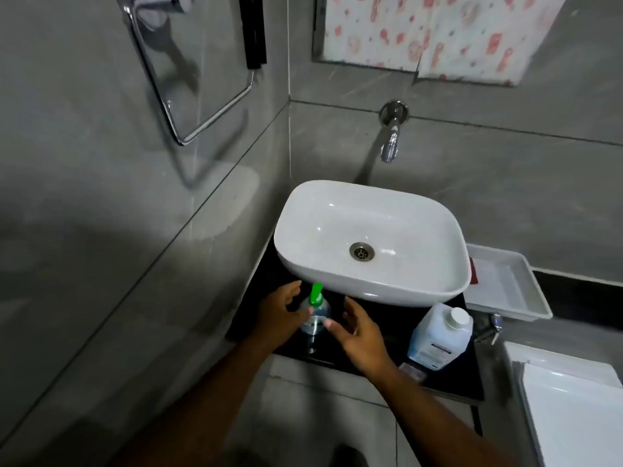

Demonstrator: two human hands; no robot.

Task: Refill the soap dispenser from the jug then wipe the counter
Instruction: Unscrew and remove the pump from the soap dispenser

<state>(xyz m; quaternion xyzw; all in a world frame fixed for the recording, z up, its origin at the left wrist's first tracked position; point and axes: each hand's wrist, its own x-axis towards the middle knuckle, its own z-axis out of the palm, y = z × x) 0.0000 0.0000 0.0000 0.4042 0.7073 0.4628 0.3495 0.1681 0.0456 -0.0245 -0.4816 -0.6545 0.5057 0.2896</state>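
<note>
Forearms come in from the near edge, both bare, angling toward the black counter [377, 326]. Left hand [279, 313] sits just left of the soap dispenser [315, 315], fingers spread wide, thumb tip near the bottle's clear body; contact cannot be told. Right hand [359, 335] is just right of the dispenser, fingers loosely spread, thumb pointing toward the bottle, holding nothing. Dispenser stands upright on the counter's near-left part, between the two hands, green pump head [316, 293] on top, close under the front rim of the basin.

Jug [440, 335] stands on the counter's near-right part, well apart from the hands, translucent with a white cap on, label facing near. A small flat item lies just near of the jug's base, too blurred to tell.

White basin [371, 210] sits on the counter behind the dispenser, metal drain [361, 251] in its middle. White tray [509, 284] lies right of the basin. Chrome tap [391, 136] sticks out of the far grey tiled wall above the basin. Chrome towel ring [188, 82] hangs on the left wall. Patterned curtain [438, 32] covers the far window.
</note>
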